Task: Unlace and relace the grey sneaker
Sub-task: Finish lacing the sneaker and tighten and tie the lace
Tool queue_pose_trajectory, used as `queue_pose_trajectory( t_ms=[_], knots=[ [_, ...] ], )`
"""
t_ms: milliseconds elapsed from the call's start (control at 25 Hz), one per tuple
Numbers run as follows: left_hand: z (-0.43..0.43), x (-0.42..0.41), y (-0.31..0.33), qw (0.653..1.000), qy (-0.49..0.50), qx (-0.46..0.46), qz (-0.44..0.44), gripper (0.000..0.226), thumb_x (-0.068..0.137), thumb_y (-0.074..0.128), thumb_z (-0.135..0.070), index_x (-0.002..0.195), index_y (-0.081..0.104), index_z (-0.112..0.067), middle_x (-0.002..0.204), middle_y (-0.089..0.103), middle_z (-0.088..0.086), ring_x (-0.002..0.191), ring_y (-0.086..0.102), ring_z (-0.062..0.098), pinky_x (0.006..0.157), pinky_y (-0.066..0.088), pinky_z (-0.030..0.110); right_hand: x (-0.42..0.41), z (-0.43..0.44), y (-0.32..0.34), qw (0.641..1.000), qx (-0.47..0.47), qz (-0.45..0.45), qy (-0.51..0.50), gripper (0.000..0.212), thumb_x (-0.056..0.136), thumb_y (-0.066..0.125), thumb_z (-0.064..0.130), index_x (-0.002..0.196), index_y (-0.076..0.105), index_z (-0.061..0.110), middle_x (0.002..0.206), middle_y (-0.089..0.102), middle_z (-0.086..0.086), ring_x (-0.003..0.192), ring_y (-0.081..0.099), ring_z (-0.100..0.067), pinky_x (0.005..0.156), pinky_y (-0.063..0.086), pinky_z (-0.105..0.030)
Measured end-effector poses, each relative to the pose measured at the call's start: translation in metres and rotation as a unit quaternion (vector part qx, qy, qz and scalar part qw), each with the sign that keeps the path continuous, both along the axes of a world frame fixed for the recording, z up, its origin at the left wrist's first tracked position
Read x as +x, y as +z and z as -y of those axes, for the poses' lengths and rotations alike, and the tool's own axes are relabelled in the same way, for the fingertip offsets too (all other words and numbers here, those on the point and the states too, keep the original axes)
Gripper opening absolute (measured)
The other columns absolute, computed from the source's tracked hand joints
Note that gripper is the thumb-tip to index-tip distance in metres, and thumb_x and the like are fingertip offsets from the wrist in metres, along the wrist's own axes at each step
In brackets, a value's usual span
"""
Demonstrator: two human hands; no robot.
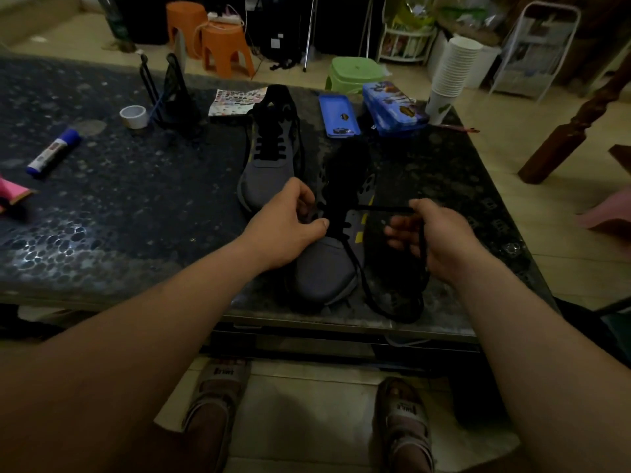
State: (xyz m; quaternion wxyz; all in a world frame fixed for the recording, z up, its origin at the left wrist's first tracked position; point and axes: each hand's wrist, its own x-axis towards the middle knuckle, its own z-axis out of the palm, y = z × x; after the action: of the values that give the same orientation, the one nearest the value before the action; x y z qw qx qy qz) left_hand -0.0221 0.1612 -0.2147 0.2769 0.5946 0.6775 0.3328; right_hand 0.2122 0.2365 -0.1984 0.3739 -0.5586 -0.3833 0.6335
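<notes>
My feet in grey strapped sandals [218,387] sit on the pale floor tiles under the table edge. Just above them, the grey mesh sneaker [324,268] lies at the front edge of the dark pebble-patterned tabletop [119,206], toe toward me, tongue open. My left hand [290,223] is curled at its left eyelet row, thumb and fingertips pinching what looks like the black round shoelace [362,278] where it meets the shoe. My right hand [433,237] has its fingers curled around the other run of that lace, which stretches taut across the shoe and then droops in a long loop toward the table edge. The upper eyelets look empty, though it is too dim to be sure. To do this crossing well I should hold the eyelet flap steady with my left hand, draw with the right until both sides are even, and watch that the hanging loop does not snag. Beyond, a second grey sneaker [269,155], laced, points the same way. Farther off lie a blue-capped glue stick [54,151], a white tape roll [134,115], a blue printed pencil tin [396,107] and a stack of white paper cups [454,70]. Past the table, orange plastic stools [225,46] and a green one [355,73] stand on the floor.
</notes>
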Motion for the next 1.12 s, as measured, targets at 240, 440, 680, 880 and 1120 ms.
queue_pose_trajectory(
  t_ms=[240, 440, 680, 880, 1120],
  knots=[
    [0.014, 0.014, 0.004, 0.999, 0.031, -0.007, -0.024, 0.041, 0.090, 0.072, -0.040, 0.107, 0.040, -0.022, 0.096, 0.059, 0.005, 0.084, 0.061, 0.026, 0.076, 0.053, 0.049, 0.000, 0.000, 0.017, 0.904, 0.184, 0.384, 0.030, 0.041, 0.104, 0.051, 0.052, 0.093, 0.064, 0.015, 0.083, 0.070, -0.002, 0.073, 0.064, -0.015, 0.059, 0.041, -0.030],
    [0.014, 0.013, 0.006, 0.999, 0.033, -0.019, -0.017, 0.047, 0.090, 0.074, -0.040, 0.117, 0.039, -0.024, 0.101, 0.055, 0.003, 0.087, 0.060, 0.025, 0.078, 0.054, 0.047, 0.011, -0.007, 0.024, 0.896, 0.191, 0.400, 0.012, 0.043, 0.100, 0.057, 0.056, 0.089, 0.064, 0.016, 0.087, 0.069, -0.006, 0.077, 0.065, -0.020, 0.060, 0.041, -0.030],
    [0.007, 0.024, 0.023, 0.980, -0.024, 0.160, -0.118, 0.056, 0.090, 0.072, -0.040, 0.141, 0.048, -0.030, 0.098, 0.056, -0.009, 0.093, 0.055, 0.012, 0.083, 0.049, 0.038, 0.001, 0.007, 0.057, 0.880, 0.275, 0.382, 0.071, 0.039, 0.100, 0.058, 0.053, 0.092, 0.068, 0.016, 0.082, 0.066, -0.002, 0.075, 0.062, -0.014, 0.060, 0.041, -0.030],
    [-0.003, 0.039, 0.049, 0.993, -0.062, 0.055, 0.087, 0.008, 0.101, 0.061, -0.026, 0.096, 0.067, -0.024, 0.066, 0.066, -0.009, 0.059, 0.059, 0.005, 0.054, 0.045, 0.024, -0.045, 0.036, 0.079, 0.882, 0.372, 0.196, 0.214, 0.032, 0.099, 0.065, 0.041, 0.092, 0.070, 0.010, 0.084, 0.070, -0.007, 0.071, 0.063, -0.011, 0.068, 0.051, -0.025],
    [0.005, -0.022, 0.041, 0.796, 0.207, -0.035, 0.568, 0.020, 0.106, 0.049, -0.021, 0.090, 0.061, -0.015, 0.079, 0.066, 0.001, 0.059, 0.062, 0.011, 0.052, 0.047, 0.019, -0.020, 0.025, 0.044, 0.840, 0.193, 0.442, 0.249, 0.036, 0.097, 0.064, 0.049, 0.095, 0.069, 0.013, 0.086, 0.067, -0.004, 0.084, 0.065, -0.022, 0.065, 0.045, -0.031]
  ],
)
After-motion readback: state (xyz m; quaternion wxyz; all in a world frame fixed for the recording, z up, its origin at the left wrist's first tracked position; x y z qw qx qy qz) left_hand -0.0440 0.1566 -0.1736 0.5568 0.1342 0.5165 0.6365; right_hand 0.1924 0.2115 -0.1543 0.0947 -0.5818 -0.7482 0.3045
